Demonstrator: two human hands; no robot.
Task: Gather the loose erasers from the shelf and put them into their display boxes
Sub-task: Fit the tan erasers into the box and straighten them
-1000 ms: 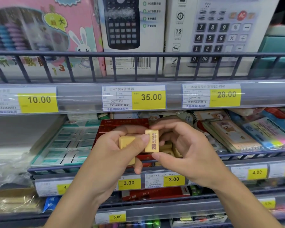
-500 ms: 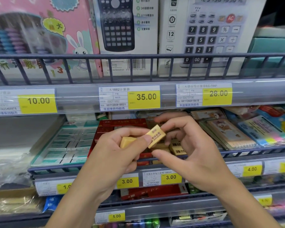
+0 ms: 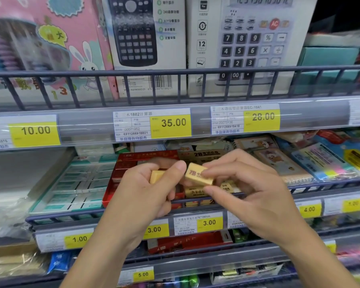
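Eraser (image 3: pixel 198 175) (printed "2B") lengthwise left-right

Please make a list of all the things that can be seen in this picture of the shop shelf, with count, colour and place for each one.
loose erasers in hands: two, yellow-tan; one in the right fingers, one in the left hand.
red display box: one, middle shelf, behind the hands; more tan erasers inside, count unclear.
teal-white eraser box: one, middle shelf, left.
calculator boxes: two, white; black calculator picture, grey calculator picture; top shelf.
pink box: one, top shelf, left.
notebooks: several, middle shelf, right.
price tags: yellow, on the shelf rails; for example 35.00.
left hand: holds one eraser.
right hand: pinches one eraser.
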